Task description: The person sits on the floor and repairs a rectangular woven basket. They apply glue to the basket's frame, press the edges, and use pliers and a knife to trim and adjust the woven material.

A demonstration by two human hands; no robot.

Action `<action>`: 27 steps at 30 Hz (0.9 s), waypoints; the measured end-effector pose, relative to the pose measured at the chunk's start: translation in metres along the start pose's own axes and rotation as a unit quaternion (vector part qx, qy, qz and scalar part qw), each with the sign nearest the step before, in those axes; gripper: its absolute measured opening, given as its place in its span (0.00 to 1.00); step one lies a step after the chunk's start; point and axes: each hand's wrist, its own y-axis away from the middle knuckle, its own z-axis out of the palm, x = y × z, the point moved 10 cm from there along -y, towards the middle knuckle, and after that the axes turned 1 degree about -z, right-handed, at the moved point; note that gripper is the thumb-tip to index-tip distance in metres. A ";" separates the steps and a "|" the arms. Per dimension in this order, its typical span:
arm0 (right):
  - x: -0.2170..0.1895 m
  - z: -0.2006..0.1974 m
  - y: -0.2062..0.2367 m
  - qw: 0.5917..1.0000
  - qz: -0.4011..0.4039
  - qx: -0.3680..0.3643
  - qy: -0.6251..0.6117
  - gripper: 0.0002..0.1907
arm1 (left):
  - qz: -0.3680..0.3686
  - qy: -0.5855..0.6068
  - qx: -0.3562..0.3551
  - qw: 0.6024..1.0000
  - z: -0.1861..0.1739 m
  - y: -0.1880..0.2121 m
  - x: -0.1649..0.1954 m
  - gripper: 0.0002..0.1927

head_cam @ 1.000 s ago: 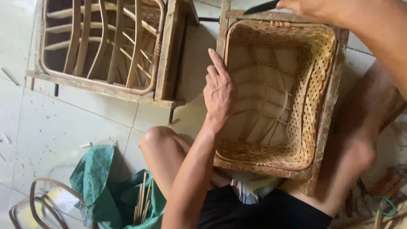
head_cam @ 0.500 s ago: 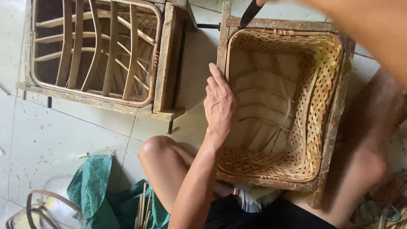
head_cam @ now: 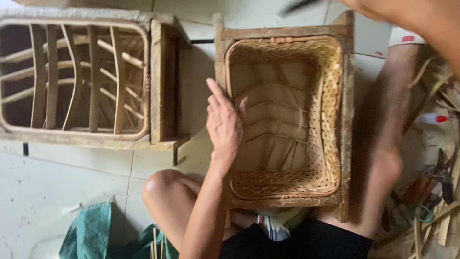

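A woven bamboo basket sits inside a square wooden frame on the floor between my legs. My left hand lies flat on the basket's left rim, fingers stretched along the frame and thumb over the inside edge; it holds nothing. My right hand is blurred at the top edge, mostly out of view, with its forearm crossing the top right corner. It grips a dark, blurred tool above the basket's far edge.
A second wooden frame with a bare slatted basket skeleton lies to the left on the pale tiled floor. A green bag is at the lower left. Bamboo strips and scraps pile up at the right.
My left hand has stayed on the basket's left rim. My right arm has swung across the top with the dark tool, and the view has shifted slightly.
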 end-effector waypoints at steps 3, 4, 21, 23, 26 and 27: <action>0.027 -0.001 0.042 0.999 0.027 0.011 -0.028 0.16 | 0.083 -0.006 0.078 0.993 -0.008 -0.009 0.021 0.55; 0.032 -0.003 0.053 0.999 0.025 0.024 -0.039 0.15 | 0.112 -0.023 0.094 0.989 -0.003 -0.020 0.031 0.54; 0.028 0.007 0.060 0.998 0.009 0.013 0.063 0.16 | 0.345 -0.183 -0.011 0.920 0.059 -0.136 0.127 0.29; 0.022 0.003 0.063 0.999 0.000 0.012 0.051 0.15 | 0.326 -0.191 -0.075 0.923 0.075 -0.142 0.131 0.37; 0.019 0.006 0.057 0.998 0.018 -0.016 0.052 0.14 | 0.294 -0.188 -0.137 0.927 0.102 -0.148 0.129 0.45; 0.020 0.007 0.053 0.998 0.022 -0.025 0.056 0.14 | 0.285 -0.185 -0.154 0.928 0.112 -0.149 0.127 0.47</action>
